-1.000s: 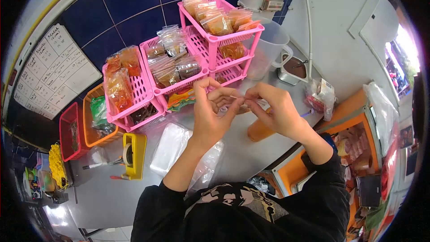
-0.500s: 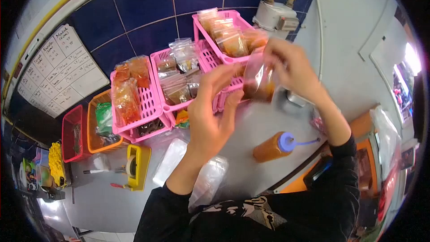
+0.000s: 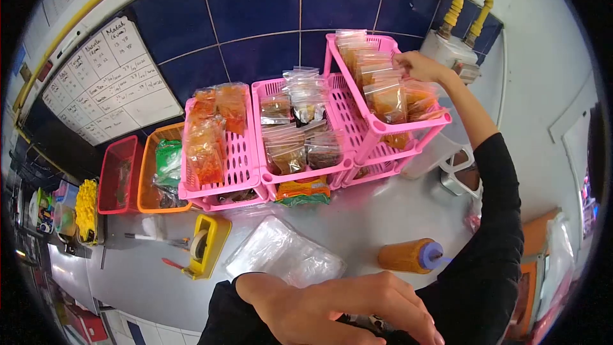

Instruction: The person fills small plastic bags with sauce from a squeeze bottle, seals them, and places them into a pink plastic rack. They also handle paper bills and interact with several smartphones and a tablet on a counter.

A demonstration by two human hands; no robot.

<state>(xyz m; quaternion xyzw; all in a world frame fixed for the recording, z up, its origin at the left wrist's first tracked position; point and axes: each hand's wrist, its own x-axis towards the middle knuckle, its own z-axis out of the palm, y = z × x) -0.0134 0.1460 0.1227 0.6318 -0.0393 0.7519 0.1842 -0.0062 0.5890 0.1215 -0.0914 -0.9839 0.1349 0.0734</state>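
Note:
My right hand (image 3: 418, 64) reaches up to the back of the top pink basket (image 3: 408, 129), which is packed with clear packets of orange-brown powder (image 3: 383, 96). Its fingers rest among the packets; whether they still pinch one is hidden. My left hand (image 3: 345, 303) hovers low at the bottom of the view with fingers apart and nothing in it, above a stack of clear plastic bags (image 3: 284, 259). An orange squeeze bottle with a blue cap (image 3: 412, 255) lies on the grey counter to its right.
Two more pink baskets (image 3: 239, 153) hold spice packets. An orange basket (image 3: 147, 182) and a red basket (image 3: 108, 185) stand at the left. A yellow tape dispenser (image 3: 204, 246), a clear jug (image 3: 440, 153), a metal container (image 3: 463, 179) and a handwritten board (image 3: 108, 80) are around.
My right hand carried a filled packet up from the counter into the top pink basket. My left hand let go and dropped toward my body. The view tilted up.

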